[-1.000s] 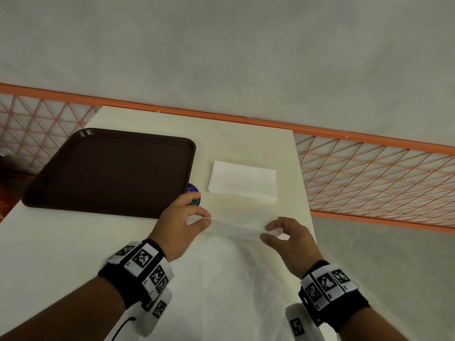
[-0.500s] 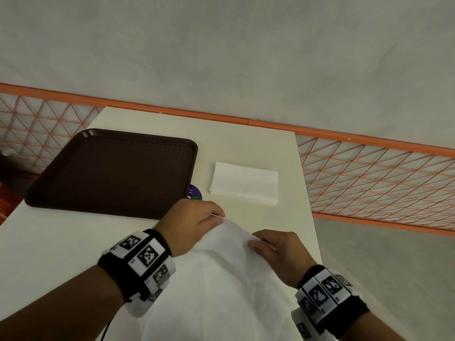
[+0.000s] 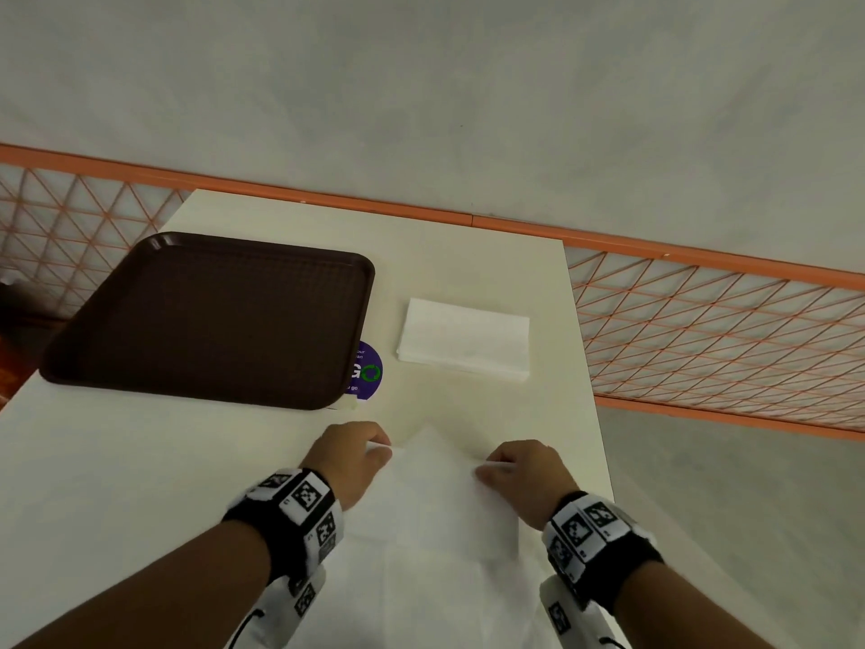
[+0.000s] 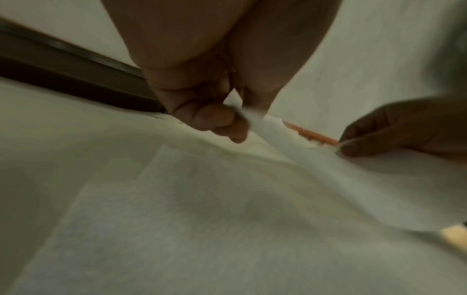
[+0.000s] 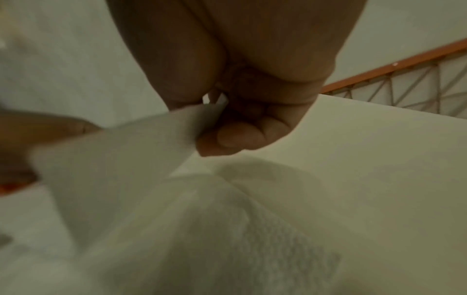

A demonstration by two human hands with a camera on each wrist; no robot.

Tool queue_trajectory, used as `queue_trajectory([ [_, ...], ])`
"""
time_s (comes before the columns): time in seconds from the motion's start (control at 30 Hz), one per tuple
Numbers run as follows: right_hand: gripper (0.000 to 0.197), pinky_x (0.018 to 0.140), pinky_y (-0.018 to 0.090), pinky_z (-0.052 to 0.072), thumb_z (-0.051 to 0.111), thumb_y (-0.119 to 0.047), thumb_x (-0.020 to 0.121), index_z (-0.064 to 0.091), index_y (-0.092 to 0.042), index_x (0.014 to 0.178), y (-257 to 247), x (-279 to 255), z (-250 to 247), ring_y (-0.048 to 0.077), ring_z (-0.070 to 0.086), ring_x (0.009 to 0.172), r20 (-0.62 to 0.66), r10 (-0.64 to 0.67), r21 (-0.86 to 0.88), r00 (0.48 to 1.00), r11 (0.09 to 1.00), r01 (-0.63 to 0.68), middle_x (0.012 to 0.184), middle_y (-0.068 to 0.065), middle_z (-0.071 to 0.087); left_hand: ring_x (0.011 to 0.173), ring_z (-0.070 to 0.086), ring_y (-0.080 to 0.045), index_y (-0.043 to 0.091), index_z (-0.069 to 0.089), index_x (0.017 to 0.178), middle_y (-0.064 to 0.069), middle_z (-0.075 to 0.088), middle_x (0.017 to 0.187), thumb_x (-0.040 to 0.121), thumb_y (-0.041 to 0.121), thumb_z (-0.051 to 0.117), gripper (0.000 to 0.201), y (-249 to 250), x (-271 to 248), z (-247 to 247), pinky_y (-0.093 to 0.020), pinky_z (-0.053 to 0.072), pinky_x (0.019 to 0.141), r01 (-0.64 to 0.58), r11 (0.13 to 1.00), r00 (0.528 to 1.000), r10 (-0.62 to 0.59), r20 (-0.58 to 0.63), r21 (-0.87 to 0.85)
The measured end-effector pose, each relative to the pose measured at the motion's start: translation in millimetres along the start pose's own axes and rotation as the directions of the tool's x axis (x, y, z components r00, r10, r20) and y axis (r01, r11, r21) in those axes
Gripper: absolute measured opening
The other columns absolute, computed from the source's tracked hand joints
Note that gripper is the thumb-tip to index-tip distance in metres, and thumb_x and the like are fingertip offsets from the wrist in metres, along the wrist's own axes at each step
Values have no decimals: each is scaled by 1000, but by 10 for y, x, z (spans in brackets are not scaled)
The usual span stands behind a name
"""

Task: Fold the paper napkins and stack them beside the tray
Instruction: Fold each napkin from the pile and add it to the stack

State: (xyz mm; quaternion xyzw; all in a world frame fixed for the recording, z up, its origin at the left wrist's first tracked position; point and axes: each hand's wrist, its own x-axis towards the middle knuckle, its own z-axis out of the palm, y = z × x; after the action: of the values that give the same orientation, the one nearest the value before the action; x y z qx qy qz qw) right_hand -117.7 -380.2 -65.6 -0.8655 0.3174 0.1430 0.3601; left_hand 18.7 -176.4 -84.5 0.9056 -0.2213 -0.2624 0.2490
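A white paper napkin (image 3: 435,503) lies spread near the table's front edge, its middle humped up between my hands. My left hand (image 3: 353,454) pinches its left edge between thumb and curled fingers, as the left wrist view shows (image 4: 233,107). My right hand (image 3: 519,470) pinches the right edge (image 5: 209,111). A stack of folded white napkins (image 3: 463,339) sits farther back, just right of the dark brown tray (image 3: 210,320). More white napkin paper (image 3: 421,597) lies under my wrists.
A purple round sticker (image 3: 367,370) shows on the cream table (image 3: 468,255) at the tray's right edge. The table's right edge runs close to my right wrist. An orange lattice railing (image 3: 702,330) stands behind and to the right.
Both hands have drawn the pinched napkin edge toward me and lowered it. The napkin, stretched flat between the hands before, now humps up in the middle.
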Motion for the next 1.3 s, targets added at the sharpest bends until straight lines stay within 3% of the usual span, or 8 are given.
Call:
queue_trajectory([
  [0.13,36,93,31,45,53,-36,94,54,-26,128,-71,31,94,19,52,116,-62,-93,-388,994,920,62,127,-3,55,129,40,-18,22,38,141,3,40,142,98,36,44,45,105,-35,79,-34,38,104,-133,930,991,134,18,343],
  [0.27,48,112,40,32,41,-33,98,42,-19,143,-94,-31,326,25,37,137,0,-333,-549,943,788,279,148,0,42,147,12,-21,18,18,151,-1,15,160,103,33,28,51,249,-182,260,-41,16,118,-350,803,937,312,160,482],
  [0.4,49,84,39,55,37,-40,86,69,-22,118,64,-147,602,18,66,112,110,-343,-584,933,737,340,123,-4,67,149,-4,-23,13,2,153,-5,-5,162,103,33,14,55,209,-311,506,-46,6,118,-415,697,906,259,335,584],
  [0.6,60,90,46,51,12,-38,102,62,-16,126,439,-159,541,21,60,120,121,-290,-644,950,706,297,135,2,59,147,-14,-22,11,-12,150,-5,-21,158,97,40,-3,62,-24,-264,454,-44,1,119,-359,665,923,150,355,655],
  [0.67,65,89,49,51,7,-40,101,62,-14,126,540,-175,483,24,60,120,112,-246,-674,963,693,256,135,4,60,148,-8,-23,11,-7,151,-4,-17,159,95,45,-4,66,-84,-235,416,-44,7,120,-307,692,940,114,321,653],
  [0.8,50,84,45,55,28,-39,96,65,-13,116,461,-172,340,29,65,107,13,-260,-641,966,739,208,123,4,62,114,47,-18,17,60,125,-1,57,129,93,41,33,49,105,-214,311,-35,52,88,-257,743,966,178,187,618],
  [0.97,48,100,39,38,48,-43,91,42,-24,134,178,-31,115,23,44,120,68,-203,-582,977,787,204,131,-3,48,122,42,-22,21,42,131,0,45,131,93,38,54,43,273,-43,236,-38,36,102,-164,842,975,58,216,515],
  [1.3,13,82,26,43,57,-31,88,57,-28,100,33,28,63,18,54,102,149,-122,-412,981,894,174,107,-3,56,117,44,-19,22,48,121,2,46,125,91,33,56,33,283,-52,258,-35,36,100,-158,850,982,84,167,503],
])
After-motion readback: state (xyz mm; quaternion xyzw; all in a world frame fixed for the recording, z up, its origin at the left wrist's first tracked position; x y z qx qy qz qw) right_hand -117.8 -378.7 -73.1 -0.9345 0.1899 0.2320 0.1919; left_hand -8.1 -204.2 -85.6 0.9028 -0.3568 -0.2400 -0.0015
